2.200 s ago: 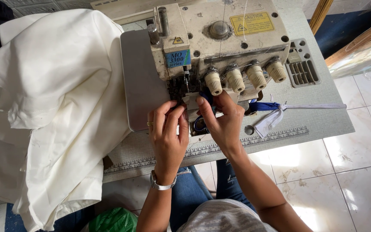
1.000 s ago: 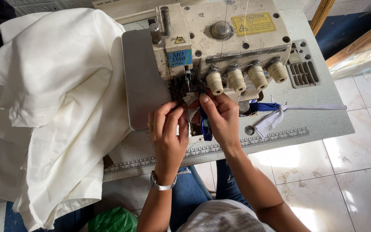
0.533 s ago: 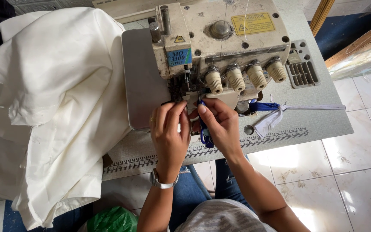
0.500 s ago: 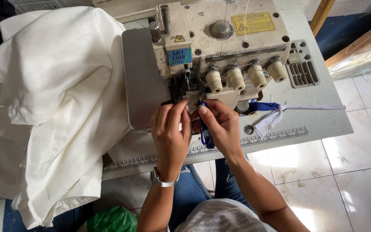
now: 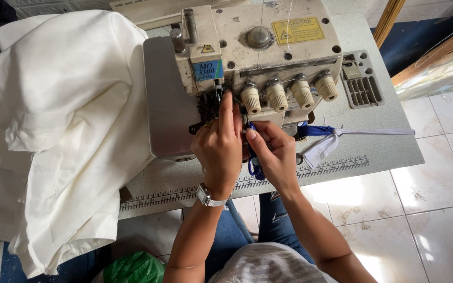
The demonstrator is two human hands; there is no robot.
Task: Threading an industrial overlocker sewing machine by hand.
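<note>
**Two hands at the needle of a sewing machine**

Both hands are close together at the front of the sewing machine (image 5: 258,47). The left hand (image 5: 220,152) has one finger pointing straight up at the dark needle part (image 5: 211,102), and the fingertip touches it. Its other fingers are curled in. I cannot tell if they hold anything.

The right hand (image 5: 271,152) is just beside the left one, touching it. Its fingers are pinched together, and a blue scissors handle (image 5: 254,169) peeks out right under them. The hand seems to be holding the scissors, but most of the tool is hidden.

Just above the fingers sit four cream knobs (image 5: 289,94) in a row. A thin thread may run here, but it is too small to see. Thread is light, soft and floppy, and it slips away easily, so I think it is best pinched near its end with the fingertips. The needle part is hard and sharp, so fingers should be careful there.

Well away from the left hand, a big soft white cloth (image 5: 58,131) is piled up. To the right of the right hand lies a blue and white strip (image 5: 326,137) on the table (image 5: 384,152).
</note>
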